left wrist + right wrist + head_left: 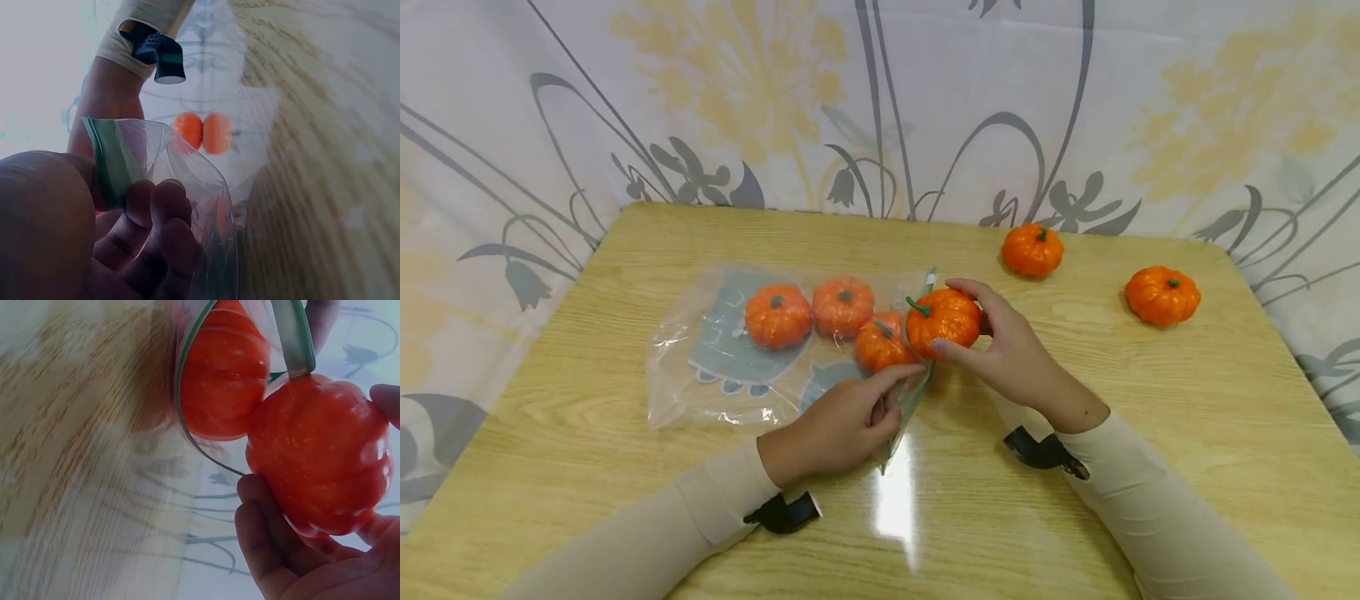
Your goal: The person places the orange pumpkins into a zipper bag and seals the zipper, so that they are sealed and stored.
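A clear plastic zip bag (673, 367) with a blue-grey print lies on the table, its green-edged mouth facing right. Inside it are three small orange pumpkins, among them one (778, 317) at the left and one (880, 343) near the mouth. My left hand (842, 425) pinches the near side of the bag's mouth; the left wrist view shows the green strip (111, 162) between thumb and fingers. My right hand (1011, 350) grips another orange pumpkin (951, 321) with a green stem right at the mouth. In the right wrist view this pumpkin (319, 456) overlaps the bagged one (225, 375).
Two more pumpkins stand on the wooden table (1150, 467), one (1032, 250) near the back edge and another (1162, 296) farther right. A floral-patterned curtain (925, 108) hangs behind the table and along its sides.
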Available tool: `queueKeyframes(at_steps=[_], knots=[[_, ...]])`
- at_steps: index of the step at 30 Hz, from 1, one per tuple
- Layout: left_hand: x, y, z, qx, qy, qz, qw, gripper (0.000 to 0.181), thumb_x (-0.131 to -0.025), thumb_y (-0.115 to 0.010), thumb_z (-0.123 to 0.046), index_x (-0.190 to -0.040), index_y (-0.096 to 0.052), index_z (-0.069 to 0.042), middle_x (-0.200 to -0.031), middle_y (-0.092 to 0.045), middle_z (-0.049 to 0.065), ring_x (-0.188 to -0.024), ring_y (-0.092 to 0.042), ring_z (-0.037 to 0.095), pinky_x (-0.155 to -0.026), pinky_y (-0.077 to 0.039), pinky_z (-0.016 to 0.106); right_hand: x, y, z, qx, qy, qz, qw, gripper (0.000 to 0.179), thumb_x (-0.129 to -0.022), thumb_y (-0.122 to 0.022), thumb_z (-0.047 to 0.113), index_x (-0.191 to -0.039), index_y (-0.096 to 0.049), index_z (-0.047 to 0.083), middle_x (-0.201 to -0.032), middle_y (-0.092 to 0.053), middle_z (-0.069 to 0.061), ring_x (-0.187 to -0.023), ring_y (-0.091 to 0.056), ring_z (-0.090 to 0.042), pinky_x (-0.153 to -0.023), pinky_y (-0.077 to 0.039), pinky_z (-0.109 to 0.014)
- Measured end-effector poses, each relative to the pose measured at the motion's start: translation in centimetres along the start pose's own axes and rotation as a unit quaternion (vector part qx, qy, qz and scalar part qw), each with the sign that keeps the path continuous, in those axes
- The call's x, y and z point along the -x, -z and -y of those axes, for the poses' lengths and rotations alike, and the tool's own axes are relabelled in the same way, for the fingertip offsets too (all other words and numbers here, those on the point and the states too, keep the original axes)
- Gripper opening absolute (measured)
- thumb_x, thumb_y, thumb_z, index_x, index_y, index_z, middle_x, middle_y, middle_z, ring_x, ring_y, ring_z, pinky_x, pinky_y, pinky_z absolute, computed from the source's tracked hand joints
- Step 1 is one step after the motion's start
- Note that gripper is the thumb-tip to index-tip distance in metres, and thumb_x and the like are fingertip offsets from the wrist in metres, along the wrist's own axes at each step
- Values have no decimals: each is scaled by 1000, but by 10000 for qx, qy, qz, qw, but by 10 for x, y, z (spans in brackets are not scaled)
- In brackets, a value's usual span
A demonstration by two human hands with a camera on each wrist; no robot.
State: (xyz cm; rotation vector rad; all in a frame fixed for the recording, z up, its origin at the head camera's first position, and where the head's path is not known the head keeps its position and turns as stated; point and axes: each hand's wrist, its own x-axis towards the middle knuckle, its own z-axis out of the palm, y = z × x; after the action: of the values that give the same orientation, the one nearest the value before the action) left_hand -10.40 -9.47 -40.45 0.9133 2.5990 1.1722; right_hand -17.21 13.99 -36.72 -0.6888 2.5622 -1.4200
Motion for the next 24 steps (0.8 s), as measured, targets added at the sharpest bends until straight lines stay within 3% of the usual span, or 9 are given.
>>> queueKeyframes(at_steps=[6,24], knots=[[0,0,0,-3,7,-24,10000,51,-96,-52,-8,-146,-45,-10,-80,-55,-7,-60,-45,1,-55,-42,19,0,-1,-1,-10,101,34,9999,68,-89,-75,22,-146,-40,9,-138,-52,-12,-109,-65,-32,-89,-56,-46],[1,1,-2,70,75,21,9999,52,-95,-52,-8,-146,-44,-12,-80,-55,-8,-60,-45,0,-56,-42,18,-2,2,-3,-133,-112,256,9995,64,-89,-75,19,-141,-39,8,-137,-50,-12,-103,-66,-32,-88,-55,-44]])
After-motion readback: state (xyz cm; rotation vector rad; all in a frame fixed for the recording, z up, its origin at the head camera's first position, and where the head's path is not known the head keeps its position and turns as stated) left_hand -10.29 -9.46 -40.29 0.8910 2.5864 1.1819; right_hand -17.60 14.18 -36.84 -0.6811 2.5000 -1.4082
